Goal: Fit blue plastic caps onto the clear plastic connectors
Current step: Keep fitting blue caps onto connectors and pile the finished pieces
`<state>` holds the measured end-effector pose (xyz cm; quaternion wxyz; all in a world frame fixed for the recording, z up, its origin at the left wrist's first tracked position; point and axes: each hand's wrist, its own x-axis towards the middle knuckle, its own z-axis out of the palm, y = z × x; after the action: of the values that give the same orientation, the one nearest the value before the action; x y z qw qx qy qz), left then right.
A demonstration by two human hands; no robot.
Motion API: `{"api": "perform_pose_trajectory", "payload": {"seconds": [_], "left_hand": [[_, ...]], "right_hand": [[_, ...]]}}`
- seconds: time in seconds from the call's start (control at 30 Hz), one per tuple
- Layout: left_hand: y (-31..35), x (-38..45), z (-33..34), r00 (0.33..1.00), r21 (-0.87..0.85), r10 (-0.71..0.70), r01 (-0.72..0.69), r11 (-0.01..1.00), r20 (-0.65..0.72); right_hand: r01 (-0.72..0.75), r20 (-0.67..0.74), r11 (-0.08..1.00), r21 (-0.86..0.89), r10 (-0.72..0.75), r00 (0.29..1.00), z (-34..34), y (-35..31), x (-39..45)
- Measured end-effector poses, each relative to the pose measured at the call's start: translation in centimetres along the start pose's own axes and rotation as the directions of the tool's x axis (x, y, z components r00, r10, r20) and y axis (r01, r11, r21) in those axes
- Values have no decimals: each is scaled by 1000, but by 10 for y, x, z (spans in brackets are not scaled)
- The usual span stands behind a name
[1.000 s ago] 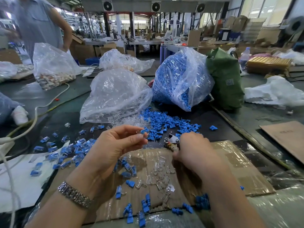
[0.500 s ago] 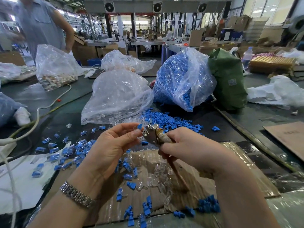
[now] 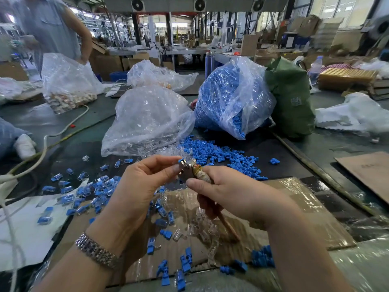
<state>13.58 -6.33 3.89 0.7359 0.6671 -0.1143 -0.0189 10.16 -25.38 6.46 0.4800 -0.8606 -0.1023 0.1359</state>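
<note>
Both hands up over cardboard (image 3: 294,199): left hand (image 3: 143,186) pinches blue cap (image 3: 181,160) at tool (image 3: 192,170) head, right hand (image 3: 229,192) grips tool handle.

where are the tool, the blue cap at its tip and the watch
tool (image 3: 192,172), head view, on its metal head between the two hands
blue cap (image 3: 180,161), head view, on the blue bit by the left fingertips
watch (image 3: 95,250), head view, on the metal band at the left wrist

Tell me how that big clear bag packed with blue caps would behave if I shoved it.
The bag of blue caps would probably slump, not slide: thin crinkled film, loose fill. It looks heavy, bulging full. Its low open corner could spill more caps.
</note>
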Motion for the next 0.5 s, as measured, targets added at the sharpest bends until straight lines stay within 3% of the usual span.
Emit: {"api": "perform_pose_trajectory", "payload": {"seconds": [0.23, 0.4, 0.5], "left_hand": [[-1, -1, 0, 996, 103, 91, -90, 991, -1], [-3, 3, -5, 990, 138, 130, -122, 983, -49], [-5, 5, -21, 962, 360, 205, -129, 924, -182]], "right_hand": [[3, -48, 997, -79, -7, 999, 7, 3, 6], [-17, -11, 999, 31, 17, 1000, -6, 4, 0], [-52, -188, 995, -89, 34, 982, -16, 8, 3]]}}
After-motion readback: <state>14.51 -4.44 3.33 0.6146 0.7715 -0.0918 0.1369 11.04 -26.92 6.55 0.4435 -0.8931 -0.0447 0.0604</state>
